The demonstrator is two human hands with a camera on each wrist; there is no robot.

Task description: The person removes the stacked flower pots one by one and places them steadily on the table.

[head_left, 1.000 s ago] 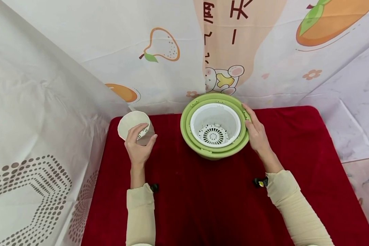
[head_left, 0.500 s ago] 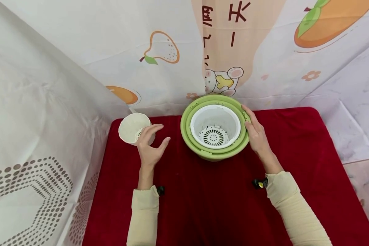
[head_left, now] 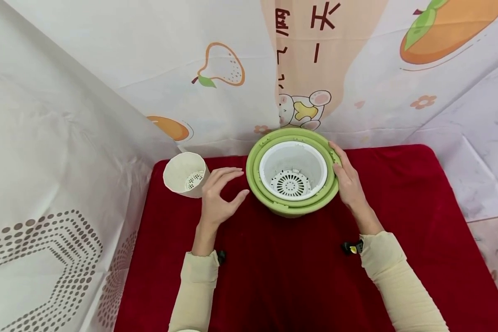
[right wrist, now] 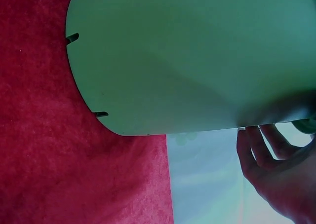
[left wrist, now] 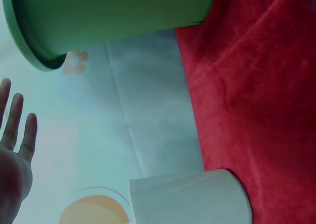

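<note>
Green pot [head_left: 291,211]: pinched at rim by right hand [head_left: 349,183], likely to steady it | just beside left hand [head_left: 217,203], thumb and fingers spread, holding nothing | nested around white basket [head_left: 311,168] | upright on red cloth [head_left: 290,267] | apart from small cream pot [head_left: 176,173]

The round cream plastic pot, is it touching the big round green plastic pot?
Apart. The head view shows red velvety cloth between the cream pot and the green pot, with the left hand partly over that gap.
</note>
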